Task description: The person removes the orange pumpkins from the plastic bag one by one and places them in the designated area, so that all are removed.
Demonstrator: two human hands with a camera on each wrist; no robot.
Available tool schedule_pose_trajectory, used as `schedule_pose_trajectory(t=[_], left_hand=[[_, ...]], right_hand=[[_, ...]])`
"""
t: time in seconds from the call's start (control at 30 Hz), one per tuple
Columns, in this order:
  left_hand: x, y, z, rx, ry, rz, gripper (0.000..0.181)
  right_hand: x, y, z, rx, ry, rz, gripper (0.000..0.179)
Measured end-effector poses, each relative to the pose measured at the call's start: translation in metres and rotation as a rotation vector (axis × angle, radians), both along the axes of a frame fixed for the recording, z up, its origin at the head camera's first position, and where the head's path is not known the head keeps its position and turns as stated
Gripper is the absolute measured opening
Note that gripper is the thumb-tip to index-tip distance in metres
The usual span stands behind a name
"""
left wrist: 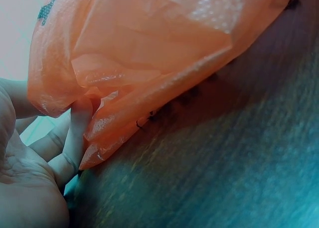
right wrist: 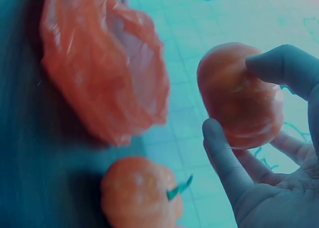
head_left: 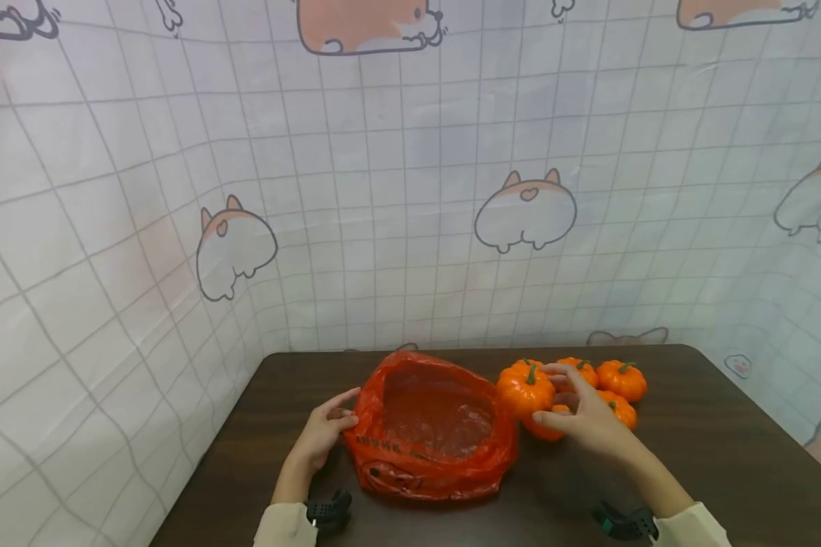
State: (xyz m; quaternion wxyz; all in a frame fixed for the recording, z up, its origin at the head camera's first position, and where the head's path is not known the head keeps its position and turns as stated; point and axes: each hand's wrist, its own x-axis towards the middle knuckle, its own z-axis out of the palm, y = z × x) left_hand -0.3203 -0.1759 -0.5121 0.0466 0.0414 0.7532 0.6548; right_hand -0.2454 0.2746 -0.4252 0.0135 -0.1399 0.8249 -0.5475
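Note:
A red plastic bag (head_left: 438,477) stands on the table with its mouth wide, facing up and toward me. My left hand (head_left: 321,434) pinches the bag's left side; in the left wrist view the thin plastic (left wrist: 164,49) bunches at the fingers. Just right of the mouth, my right hand (head_left: 591,418) holds a small orange pumpkin (head_left: 525,391) with a green stem, raised above the table. The right wrist view shows the thumb and fingers around this pumpkin (right wrist: 234,96). No pumpkin is visible inside the bag's mouth.
Several more small pumpkins (head_left: 622,381) sit in a group on the right, partly behind my right hand. One pumpkin (head_left: 546,433) lies close to the bag's right side. The dark wooden table (head_left: 711,456) ends at a white grid-patterned cloth (head_left: 410,289) with cartoon dogs.

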Motion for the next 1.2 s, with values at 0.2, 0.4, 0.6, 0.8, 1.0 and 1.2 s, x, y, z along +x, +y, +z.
schedule_pose_trajectory(t=[0.2,0.4,0.6,0.8,1.0,1.2], left_hand=[[-0.003,0.001,0.003,-0.006,-0.002,0.015,0.052],[-0.004,0.004,-0.001,0.003,-0.005,0.014,0.052],[-0.002,0.006,-0.002,0.012,-0.015,0.000,0.053],[-0.001,0.004,-0.001,0.005,-0.006,0.005,0.053],[0.001,0.001,-0.001,-0.010,-0.005,0.017,0.052],[0.000,0.001,-0.001,-0.006,-0.008,0.021,0.051]], right_hand=[[0.006,0.022,-0.003,0.059,0.050,-0.049,0.071],[0.013,0.043,-0.008,0.097,0.083,-0.067,0.071],[0.021,0.061,-0.018,0.142,0.071,-0.082,0.068],[0.025,0.073,-0.027,0.141,0.043,-0.040,0.066],[0.029,0.081,-0.035,0.132,-0.001,0.019,0.065],[0.031,0.086,-0.044,0.138,-0.002,0.079,0.062]])
